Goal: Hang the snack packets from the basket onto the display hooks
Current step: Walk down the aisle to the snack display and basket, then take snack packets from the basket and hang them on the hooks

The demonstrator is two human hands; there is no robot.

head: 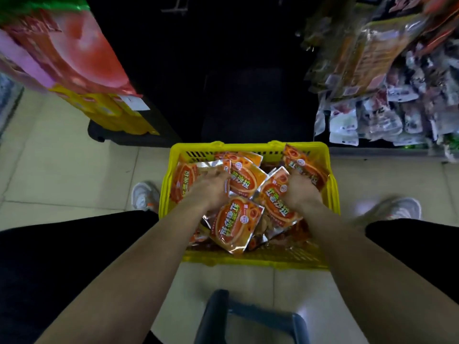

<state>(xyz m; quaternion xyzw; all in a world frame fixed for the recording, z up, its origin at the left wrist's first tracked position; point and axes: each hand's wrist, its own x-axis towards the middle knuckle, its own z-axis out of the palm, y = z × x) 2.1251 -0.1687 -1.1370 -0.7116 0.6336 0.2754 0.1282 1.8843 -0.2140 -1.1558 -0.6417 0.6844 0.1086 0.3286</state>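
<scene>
A yellow plastic basket (248, 259) stands on the tiled floor between my feet, filled with several orange and silver snack packets (234, 225). Both my hands reach down into it. My left hand (210, 186) lies over the packets on the basket's left side, fingers curled round the edge of a silver-backed packet (185, 181). My right hand (301, 191) grips an orange packet (301, 161) that stands up at the basket's far right corner. The display hooks (308, 47) at the upper right carry hanging packets and are blurred.
A dark shelf unit (223, 70) rises behind the basket. Hanging packets (387, 103) crowd the rack at the right. Pink, red and yellow cartons (82, 78) stand on a black base at the left. A dark blue stool (250, 319) sits under me. My shoes flank the basket.
</scene>
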